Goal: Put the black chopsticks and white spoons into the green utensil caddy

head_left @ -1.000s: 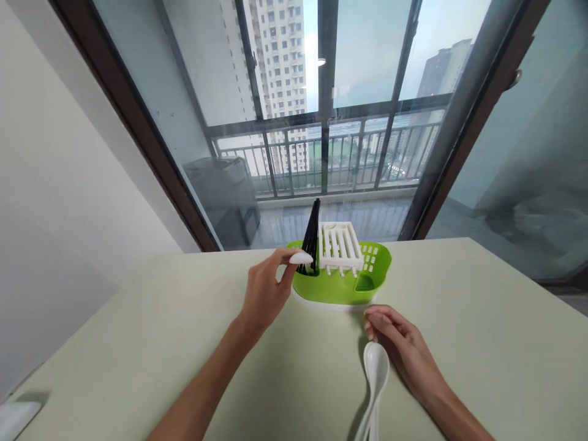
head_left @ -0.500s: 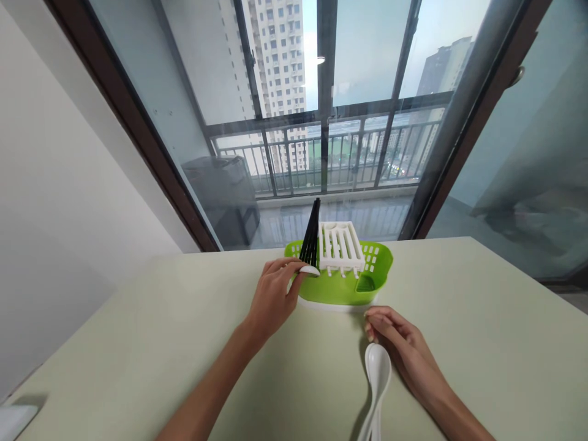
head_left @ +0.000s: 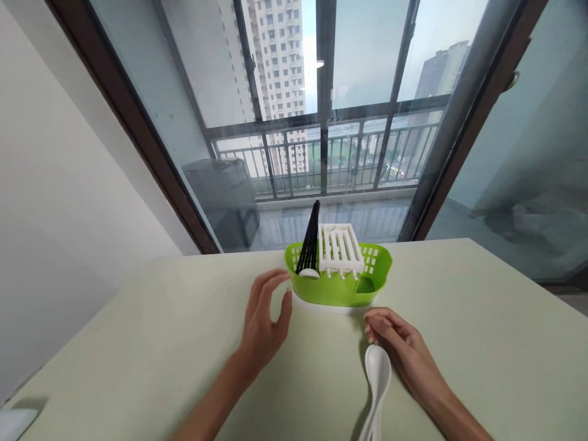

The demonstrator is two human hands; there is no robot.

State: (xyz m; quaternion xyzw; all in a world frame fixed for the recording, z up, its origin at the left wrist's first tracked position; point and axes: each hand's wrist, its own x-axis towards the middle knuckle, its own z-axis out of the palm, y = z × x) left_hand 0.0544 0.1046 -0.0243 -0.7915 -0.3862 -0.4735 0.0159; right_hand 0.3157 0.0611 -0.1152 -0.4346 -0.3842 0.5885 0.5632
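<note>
A green cutlery drainer (head_left: 340, 288) with a white slotted insert (head_left: 340, 247) stands at the far middle of the pale table (head_left: 138, 343). Black chopsticks (head_left: 310, 240) lean in its left compartment, and a white spoon (head_left: 310, 273) sits there beside them. My left hand (head_left: 265, 318) hovers open just in front-left of the drainer, holding nothing. My right hand (head_left: 404, 352) rests on the table, fingers curled over the handles of white spoons (head_left: 376, 383) lying near the front edge.
A large window with dark frames (head_left: 321, 98) and a balcony railing lies behind the table. A white object (head_left: 13, 422) shows at the bottom left corner. The wall is at the left.
My left hand lowered the white spoon into the drainer's left compartment, let go, and drew back open. My right hand stayed on the spoons.
</note>
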